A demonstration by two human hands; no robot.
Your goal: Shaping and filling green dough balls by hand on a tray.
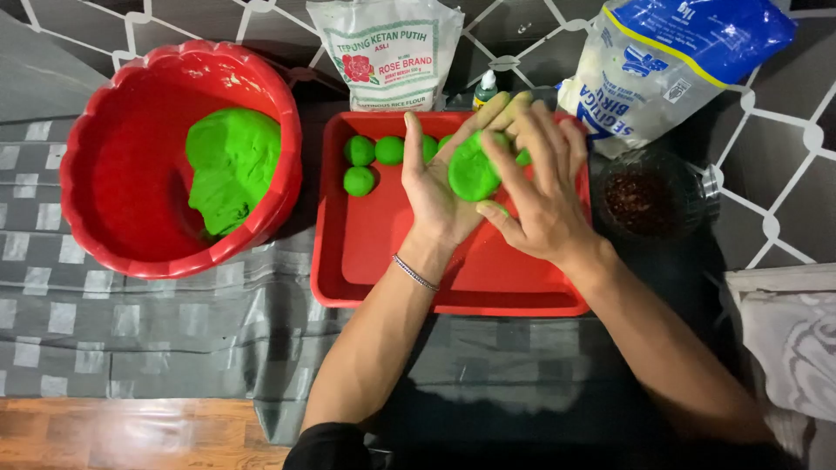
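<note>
1. Now the flattened green dough piece (473, 171) lies on the open left hand (435, 187), above the red tray (383, 252).
2. Right hand (535, 196) fingers (514, 161), spread, press onto it.
3. Green dough balls (359, 165) sit just left.

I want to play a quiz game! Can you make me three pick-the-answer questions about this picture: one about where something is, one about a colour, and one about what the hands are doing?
1. Where is the big dough lump?
A. in the bowl B. on the tray C. on the floor

2. What colour is the tray?
A. blue B. red C. yellow

3. How is the dough piece in the hands?
A. flattened B. ball C. strips

Answers:
1 A: big dough lump lies inside the bowl.
2 B: the tray is red.
3 A: the dough piece lies flat on the left hand, right hand pressing.
</note>
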